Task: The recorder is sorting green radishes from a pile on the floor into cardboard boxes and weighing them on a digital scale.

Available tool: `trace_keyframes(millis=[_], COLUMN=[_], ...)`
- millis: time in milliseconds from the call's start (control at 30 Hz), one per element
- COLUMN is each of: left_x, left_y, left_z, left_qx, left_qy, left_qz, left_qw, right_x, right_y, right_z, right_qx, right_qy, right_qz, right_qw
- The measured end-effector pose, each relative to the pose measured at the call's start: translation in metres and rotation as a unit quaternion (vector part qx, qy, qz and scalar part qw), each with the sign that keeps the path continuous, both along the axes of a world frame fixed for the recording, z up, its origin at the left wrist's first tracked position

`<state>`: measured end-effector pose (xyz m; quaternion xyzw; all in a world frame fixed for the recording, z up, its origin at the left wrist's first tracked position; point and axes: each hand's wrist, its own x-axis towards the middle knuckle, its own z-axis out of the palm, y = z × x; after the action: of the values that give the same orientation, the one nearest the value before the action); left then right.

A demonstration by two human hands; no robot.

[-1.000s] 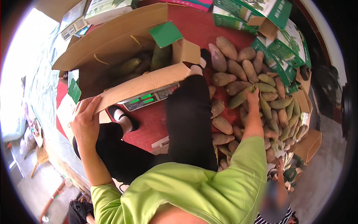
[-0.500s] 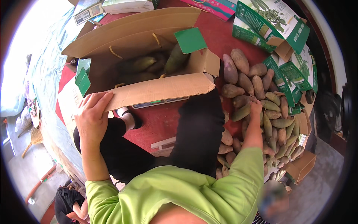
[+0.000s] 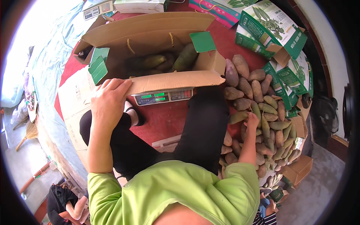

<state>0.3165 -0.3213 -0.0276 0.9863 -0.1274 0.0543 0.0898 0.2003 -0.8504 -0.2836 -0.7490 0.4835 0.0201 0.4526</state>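
In front of me an open cardboard box (image 3: 176,80) rests on a digital scale (image 3: 163,96) with a lit green display. Several elongated dark green fruits (image 3: 186,58) lie inside, partly in shadow. My left hand (image 3: 109,99) is closed over the left end of the box's near flap. To the right, a pile of long green and purplish-brown fruits (image 3: 258,92) spreads out. At the pile's left side, my right hand (image 3: 252,122) has its fingers pinched at the end of a green fruit (image 3: 237,117); the exact hold is partly hidden.
Printed green-and-white cartons (image 3: 288,33) stand behind the pile. A pink-and-blue box (image 3: 212,11) and another scale (image 3: 98,10) are at the back. An open brown carton (image 3: 299,170) sits right of the pile. Other people (image 3: 67,206) are at the lower edges.
My view has shifted, and the scale's display now shows below the flap. My right hand has moved slightly toward me, its fingers still closed. My left hand keeps hold of the flap.
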Motion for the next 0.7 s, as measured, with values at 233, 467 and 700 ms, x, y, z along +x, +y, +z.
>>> trace_keyframes(millis=[233, 467, 700], left_x=[-0.001, -0.004, -0.002], left_y=[0.001, 0.008, 0.006], left_z=[0.0, -0.002, -0.003], left_qx=[0.001, 0.012, 0.021], left_qy=[0.019, 0.001, 0.003], left_qz=[0.003, -0.017, -0.023], left_qw=[1.0, 1.0, 1.0], right_x=[-0.011, 0.057, 0.12], right_y=[0.009, 0.066, 0.15], right_z=[0.057, 0.229, 0.329], right_qx=[-0.014, -0.046, 0.04], right_qy=[-0.123, -0.272, -0.463], right_qz=[-0.011, 0.116, 0.26], right_qw=[0.992, 0.954, 0.846])
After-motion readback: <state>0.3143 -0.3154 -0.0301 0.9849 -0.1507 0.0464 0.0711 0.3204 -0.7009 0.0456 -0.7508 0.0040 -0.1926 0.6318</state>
